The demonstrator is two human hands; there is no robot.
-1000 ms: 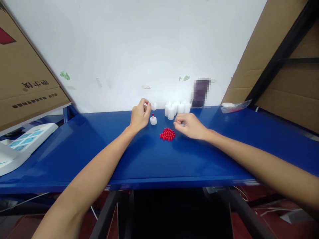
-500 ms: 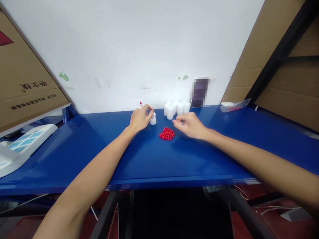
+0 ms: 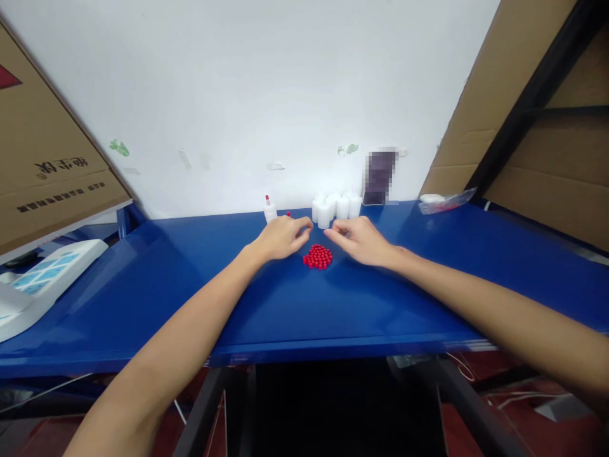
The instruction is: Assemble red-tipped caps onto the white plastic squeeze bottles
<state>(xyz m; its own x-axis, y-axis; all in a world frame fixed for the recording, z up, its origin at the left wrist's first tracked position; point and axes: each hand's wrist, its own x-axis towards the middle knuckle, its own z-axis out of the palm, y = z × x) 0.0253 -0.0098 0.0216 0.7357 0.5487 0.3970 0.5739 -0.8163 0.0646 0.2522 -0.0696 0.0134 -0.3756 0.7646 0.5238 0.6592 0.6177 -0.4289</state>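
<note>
A small workshop or packing room: a blue metal bench (image 3: 285,304) set against a bare white wall (image 3: 266,82), stacked cardboard cartons (image 3: 42,158), a scale (image 3: 42,279) at the left, and batches of white caps (image 3: 335,206) and red beads (image 3: 318,256).

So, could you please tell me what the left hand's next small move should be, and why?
Probably lower the left hand onto the pile of red beads and pinch one. Its fingers look loosely open and empty, just left of the pile, while the right hand rests curled on the other side. A red-tipped white cap stands farther back.
</note>
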